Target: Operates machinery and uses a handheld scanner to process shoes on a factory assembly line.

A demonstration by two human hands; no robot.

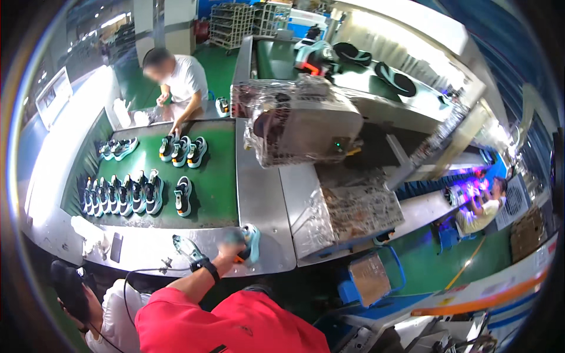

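My left hand, below a red sleeve and a black wristband, reaches over the steel front ledge. It is against the left side of a light-blue and black sneaker with some orange low down. The fingers are blurred, so their grip on the sneaker is unclear. Left of the wrist, another pale-blue and black shoe rests on the ledge. My right hand is not in view. Beyond the ledge, a single sneaker stands on the green conveyor belt, beside a row of several sneakers.
Across the belt, a person in white touches sneakers. Close at my left is a person with a black cap. A phone lies on the ledge. A plastic-wrapped machine stands right of the belt; a blue-framed cart stands on the floor.
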